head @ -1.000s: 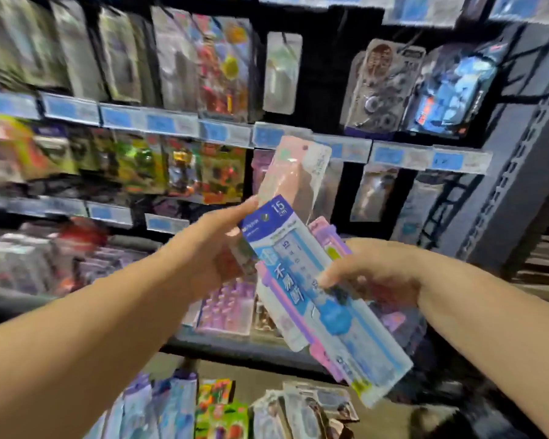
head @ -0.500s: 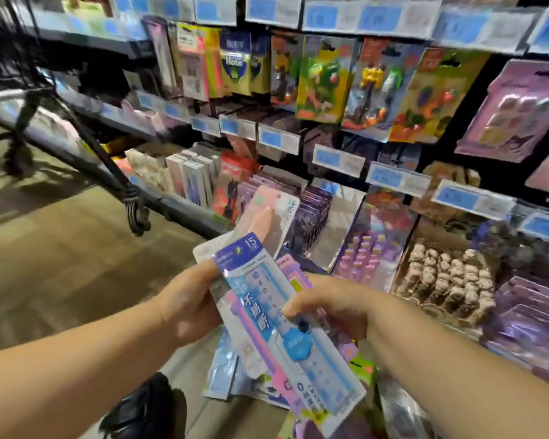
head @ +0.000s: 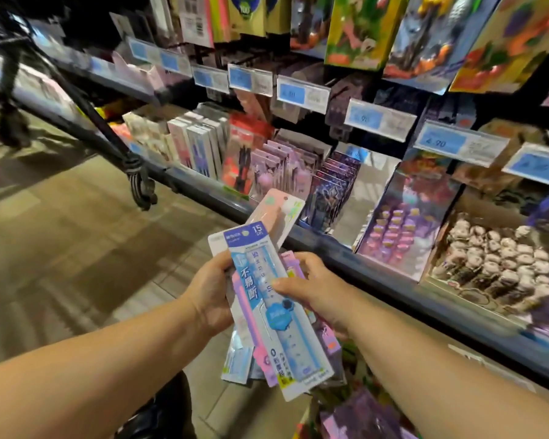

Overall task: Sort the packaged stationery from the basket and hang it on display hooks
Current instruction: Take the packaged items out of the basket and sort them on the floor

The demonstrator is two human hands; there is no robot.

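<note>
The hands had come down from the upper hooks with nothing hung yet. The left hand (head: 213, 293) gripped the bundle of packs (head: 257, 359) at its left edge. The right hand (head: 314, 293) pinched the top blue ruler pack (head: 273, 308), thumb on its face. Beyond them the lower shelf (head: 377, 274) and its price labels (head: 379, 119) now filled the view, so the person was probably hunting for the matching hook.

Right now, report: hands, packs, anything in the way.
Left hand grips fanned packs. Right hand pinches blue ruler pack on top. Nothing between them and shelf.
</note>
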